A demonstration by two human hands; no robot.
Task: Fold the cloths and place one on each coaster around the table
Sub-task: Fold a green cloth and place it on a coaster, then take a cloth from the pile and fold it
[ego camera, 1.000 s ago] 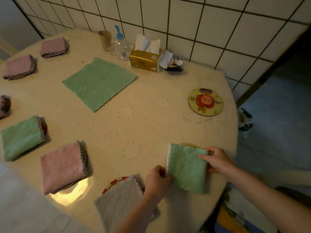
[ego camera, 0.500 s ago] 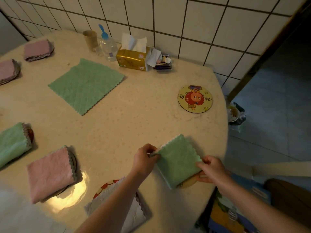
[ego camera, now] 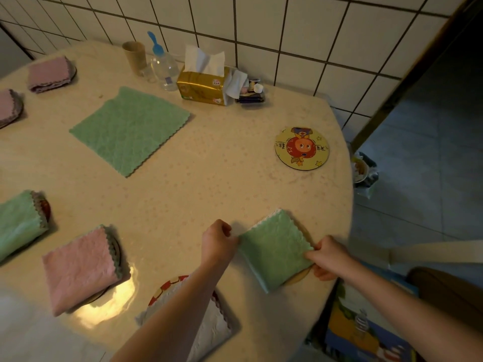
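The folded green cloth (ego camera: 274, 250) lay at the lower right of the frame, near the table's edge, resting on a coaster (ego camera: 298, 277) of which only a sliver showed beneath its lower right side. The left hand (ego camera: 218, 242) pinched the cloth's left corner with curled fingers; the right hand (ego camera: 328, 257) pinched its right corner likewise. Both forearms entered from the bottom of the frame.

Below the left forearm, a white folded cloth (ego camera: 211, 330) sat on a red-rimmed coaster (ego camera: 167, 286). At lower left a pink folded cloth (ego camera: 78, 270) covered another coaster, and further left a green folded cloth (ego camera: 18, 223) lay partly cut by the frame edge. Two more pink folded cloths (ego camera: 48, 74) were at the upper left, each on a coaster.

An unfolded green cloth (ego camera: 130, 129) lay flat at centre left. A bare cartoon coaster (ego camera: 302, 148) sat at centre right, well apart from the hands.

Along the tiled wall (ego camera: 300, 30) at top stood a brown cup (ego camera: 134, 57), a clear bottle (ego camera: 163, 66) and a gold tissue box (ego camera: 203, 84). The table (ego camera: 222, 184) was cream-coloured.
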